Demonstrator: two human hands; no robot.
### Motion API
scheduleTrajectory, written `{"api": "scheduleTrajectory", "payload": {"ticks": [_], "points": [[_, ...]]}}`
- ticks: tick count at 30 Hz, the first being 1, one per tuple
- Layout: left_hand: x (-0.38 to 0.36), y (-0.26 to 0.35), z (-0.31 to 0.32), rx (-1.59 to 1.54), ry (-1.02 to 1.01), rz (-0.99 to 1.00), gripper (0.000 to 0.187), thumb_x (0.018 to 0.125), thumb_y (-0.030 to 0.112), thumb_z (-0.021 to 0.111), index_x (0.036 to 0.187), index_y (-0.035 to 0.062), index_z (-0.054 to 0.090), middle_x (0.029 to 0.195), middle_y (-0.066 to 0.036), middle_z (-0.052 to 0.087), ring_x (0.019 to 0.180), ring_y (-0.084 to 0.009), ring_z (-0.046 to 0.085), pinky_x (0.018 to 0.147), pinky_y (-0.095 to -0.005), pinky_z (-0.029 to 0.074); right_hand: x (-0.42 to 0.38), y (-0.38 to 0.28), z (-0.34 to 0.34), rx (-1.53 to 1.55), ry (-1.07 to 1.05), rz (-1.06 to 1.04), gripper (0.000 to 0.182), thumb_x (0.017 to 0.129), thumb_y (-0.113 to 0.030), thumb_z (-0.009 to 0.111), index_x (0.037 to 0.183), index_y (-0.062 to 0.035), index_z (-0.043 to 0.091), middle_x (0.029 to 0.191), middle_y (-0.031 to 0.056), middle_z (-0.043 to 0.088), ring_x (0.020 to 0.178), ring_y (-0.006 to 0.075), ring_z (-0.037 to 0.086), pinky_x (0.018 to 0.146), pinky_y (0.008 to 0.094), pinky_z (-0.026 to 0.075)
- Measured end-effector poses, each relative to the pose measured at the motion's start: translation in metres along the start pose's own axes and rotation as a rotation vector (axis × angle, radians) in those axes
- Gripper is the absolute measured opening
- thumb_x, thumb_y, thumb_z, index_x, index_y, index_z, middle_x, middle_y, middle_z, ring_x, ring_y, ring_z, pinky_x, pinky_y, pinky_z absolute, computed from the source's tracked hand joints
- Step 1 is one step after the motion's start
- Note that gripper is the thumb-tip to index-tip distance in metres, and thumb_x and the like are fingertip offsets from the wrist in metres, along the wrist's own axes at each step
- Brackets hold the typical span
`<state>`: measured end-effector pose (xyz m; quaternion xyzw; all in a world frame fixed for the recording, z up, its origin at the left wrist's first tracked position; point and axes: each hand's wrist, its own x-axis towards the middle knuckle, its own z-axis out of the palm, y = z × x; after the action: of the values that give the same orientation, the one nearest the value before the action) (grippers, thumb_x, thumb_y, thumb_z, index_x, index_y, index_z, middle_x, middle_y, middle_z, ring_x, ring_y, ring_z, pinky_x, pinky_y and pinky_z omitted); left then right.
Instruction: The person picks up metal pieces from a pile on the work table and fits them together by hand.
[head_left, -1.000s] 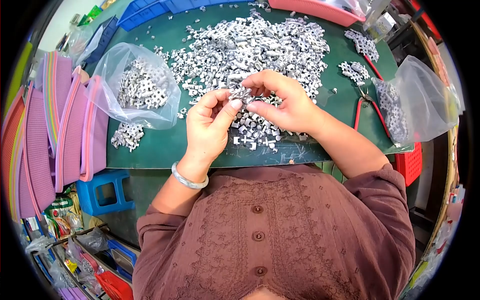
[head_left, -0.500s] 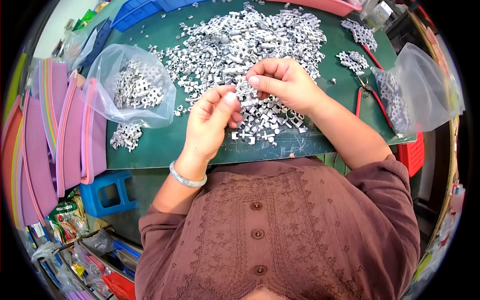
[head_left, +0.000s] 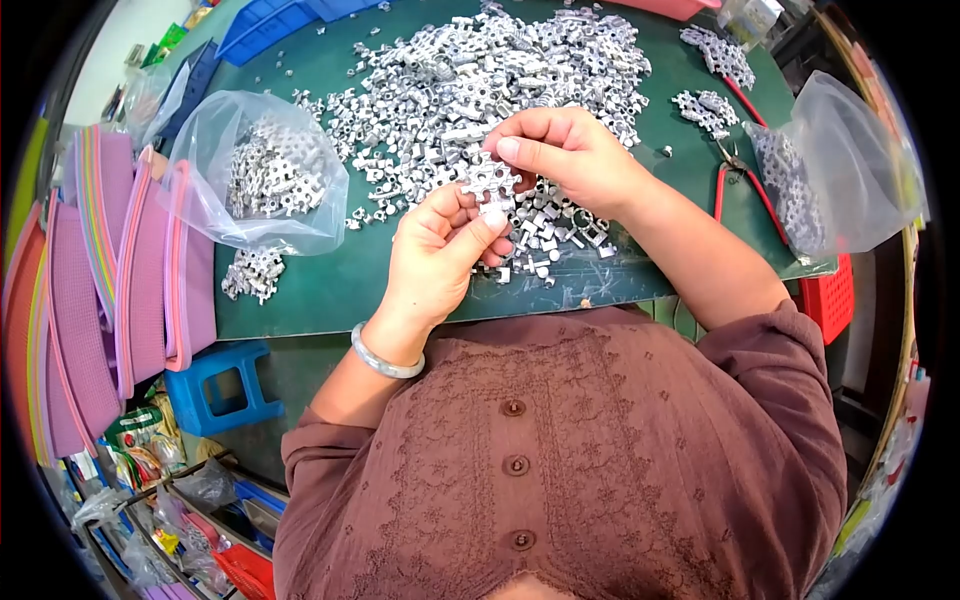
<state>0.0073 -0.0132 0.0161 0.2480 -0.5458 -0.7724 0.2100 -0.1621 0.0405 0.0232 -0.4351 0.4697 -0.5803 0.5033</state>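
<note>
My left hand (head_left: 446,240), with a pale bangle at the wrist, pinches a flat cluster of joined silver metal pieces (head_left: 490,183) between thumb and fingers. At the cluster's upper edge, the thumb and curled fingers of my right hand (head_left: 565,155) are closed; what its fingertips grip is partly hidden. Behind both hands spreads a big heap of loose small silver metal pieces (head_left: 500,70). More of these lie below the hands near the table's front edge.
A clear plastic bag (head_left: 325,190) of similar clusters stands left. Another bag (head_left: 855,175) lies right, beside red-handled pliers (head_left: 735,170) and stacked clusters (head_left: 705,112). Blue bins (head_left: 268,28) line the back of the green table (head_left: 340,305). A blue stool (head_left: 215,390) is below.
My left hand has moved right and slightly down. The cluster shows more fully between my hands. My right hand has shifted slightly up and left.
</note>
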Motion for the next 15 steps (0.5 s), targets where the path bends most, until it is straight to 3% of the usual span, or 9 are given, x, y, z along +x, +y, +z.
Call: {"api": "scheduleTrajectory", "payload": {"ticks": [5,15], "points": [[-0.0005,-0.0038,0.0004,0.076,-0.012,0.091,0.009,0.080,0.010,0.056,0.085,0.0037,0.052,0.074,-0.002,0.057,0.062,-0.0074,0.056,0.051,-0.0171,0.043,-0.0004,-0.0017,0.0000,0.025,-0.028,-0.030,0.016,0.081,-0.014,0.055,0.090,-0.0024,0.060,0.077,-0.0015,0.057,0.069,0.0045,0.049,0.063,0.0194,0.041],[0.0002,-0.0084,-0.0011,0.085,-0.015,0.091,0.008,0.080,0.007,0.056,0.085,0.0038,0.051,0.074,-0.002,0.056,0.062,-0.0076,0.056,0.051,-0.0170,0.043,-0.0004,-0.0027,-0.0028,0.025,-0.095,-0.049,0.012,0.079,-0.010,0.056,0.088,-0.0026,0.059,0.080,-0.0019,0.057,0.073,0.0038,0.050,0.066,0.0194,0.041]]}}
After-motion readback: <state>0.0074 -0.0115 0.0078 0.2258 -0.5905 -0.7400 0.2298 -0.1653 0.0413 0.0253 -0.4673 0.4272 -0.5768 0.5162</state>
